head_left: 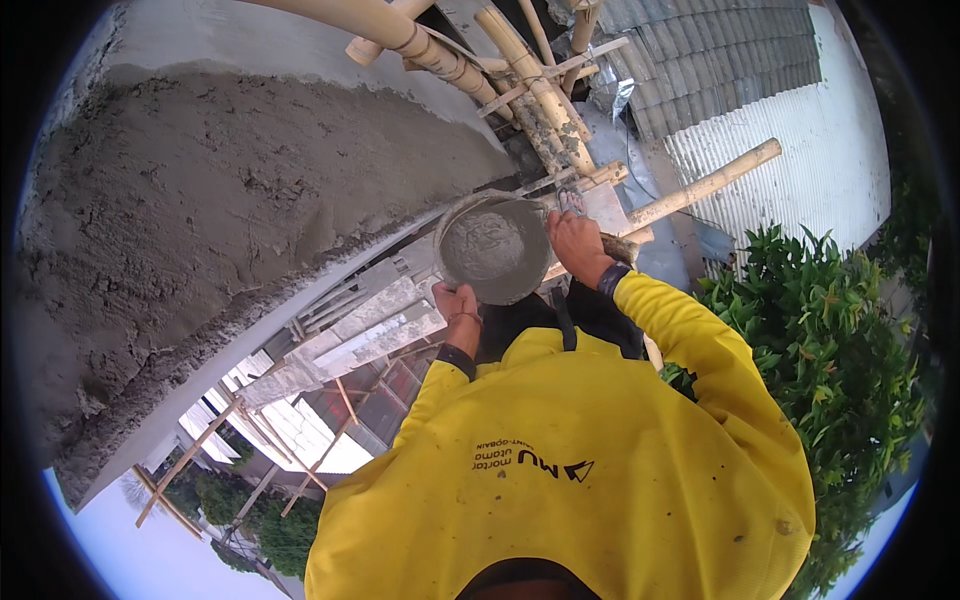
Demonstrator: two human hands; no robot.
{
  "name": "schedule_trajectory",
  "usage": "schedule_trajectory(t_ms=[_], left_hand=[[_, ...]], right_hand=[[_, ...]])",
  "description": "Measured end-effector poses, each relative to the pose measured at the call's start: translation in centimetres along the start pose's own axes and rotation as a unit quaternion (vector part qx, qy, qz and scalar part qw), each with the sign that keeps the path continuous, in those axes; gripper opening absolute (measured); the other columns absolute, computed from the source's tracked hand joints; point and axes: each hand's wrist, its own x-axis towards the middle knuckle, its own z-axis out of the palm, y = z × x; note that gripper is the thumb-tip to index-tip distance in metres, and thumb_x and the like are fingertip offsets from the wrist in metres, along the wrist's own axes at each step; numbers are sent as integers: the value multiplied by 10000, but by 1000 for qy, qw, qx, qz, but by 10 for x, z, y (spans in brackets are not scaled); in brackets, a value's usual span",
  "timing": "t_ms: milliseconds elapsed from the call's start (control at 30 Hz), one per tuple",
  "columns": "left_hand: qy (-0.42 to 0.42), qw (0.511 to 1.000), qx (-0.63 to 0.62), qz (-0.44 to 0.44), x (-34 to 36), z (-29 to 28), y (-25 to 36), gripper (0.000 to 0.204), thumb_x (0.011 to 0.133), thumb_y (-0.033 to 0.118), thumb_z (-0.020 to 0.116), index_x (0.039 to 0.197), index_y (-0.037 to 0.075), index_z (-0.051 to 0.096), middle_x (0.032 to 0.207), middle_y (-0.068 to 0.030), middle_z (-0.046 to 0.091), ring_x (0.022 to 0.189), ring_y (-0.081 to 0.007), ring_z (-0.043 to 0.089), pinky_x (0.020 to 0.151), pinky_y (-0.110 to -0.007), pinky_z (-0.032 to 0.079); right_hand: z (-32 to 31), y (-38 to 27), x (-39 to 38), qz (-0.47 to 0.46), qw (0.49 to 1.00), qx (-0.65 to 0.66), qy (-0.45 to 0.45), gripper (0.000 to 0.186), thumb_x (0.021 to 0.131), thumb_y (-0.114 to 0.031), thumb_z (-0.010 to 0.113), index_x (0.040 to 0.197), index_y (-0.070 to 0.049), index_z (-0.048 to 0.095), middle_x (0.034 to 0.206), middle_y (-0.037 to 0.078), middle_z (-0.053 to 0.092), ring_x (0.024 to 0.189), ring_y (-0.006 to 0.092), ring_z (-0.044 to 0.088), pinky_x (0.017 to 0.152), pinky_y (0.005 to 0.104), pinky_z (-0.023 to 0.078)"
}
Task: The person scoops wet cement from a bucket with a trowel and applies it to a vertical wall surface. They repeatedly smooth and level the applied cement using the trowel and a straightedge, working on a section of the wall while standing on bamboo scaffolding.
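The bucket (536, 250) faces mouth-up, its axis running toward the camera; left hand (458, 303) clamps its rim, right hand (579, 245) curls beside it, grip unclear.

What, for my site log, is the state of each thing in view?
Bucket: open-topped, partly filled with grey mortar
Left hand: fingers curled at bucket's lower-left edge
Right hand: fingers curled beside bucket; grip unclear
Mortar coat: rough, uneven
Planks: mortar-smeared
Bamboo pole: mortar-spattered
Yellow shirt: spotted with stains
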Motion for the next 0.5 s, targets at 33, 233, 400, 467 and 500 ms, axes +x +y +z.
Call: schedule_trajectory(t_ms=[33, 233, 400, 467, 500], left_hand=[[10, 999, 26, 19, 1, 8, 2, 271, 750, 59, 603, 1003, 7, 521, 895, -125, 611, 840, -285, 634, 733, -400, 515], [66, 968, 97, 221, -33, 42, 51, 199, 754, 61, 672, 911, 27, 555, 826, -84, 616, 743, -198, 571, 750, -327, 473], [19, 973, 108, 203, -42, 35, 78, 166, 797, 88, 686, 880, 31, 554, 775, -67, 591, 721, -187, 549, 705, -329, 455], [0, 974, 125, 188, -29, 32, 70, 140, 813, 77, 662, 889, 31, 553, 786, -66, 599, 717, -184, 562, 694, -324, 471], [-12, 976, 128, 178, -19, 33, 63, 131, 818, 65, 644, 904, 29, 552, 804, -69, 609, 718, -184, 581, 687, -325, 491]], right_hand=[[5, -5, 10, -2, 999, -37, -2, 209, 905, -187, 620, 1043, -31, 609, 912, 96, 694, 822, 298, 727, 640, 425, 576], [9, 11, 45, -5, 989, 13, -146, 230, 824, -210, 686, 920, -5, 732, 951, 167, 735, 854, 292, 744, 616, 439, 584], [-10, 45, 37, 9, 881, 247, -403, 360, 766, -246, 676, 997, 20, 752, 975, 214, 745, 916, 288, 749, 712, 436, 600], [-11, 47, 19, 10, 889, 263, -374, 366, 770, -222, 657, 1061, -16, 738, 1056, 241, 726, 987, 370, 719, 822, 468, 584], [-10, 49, 8, -30, 908, 277, -313, 380, 775, -231, 659, 1081, -17, 727, 1070, 243, 721, 1005, 390, 706, 847, 473, 577]])
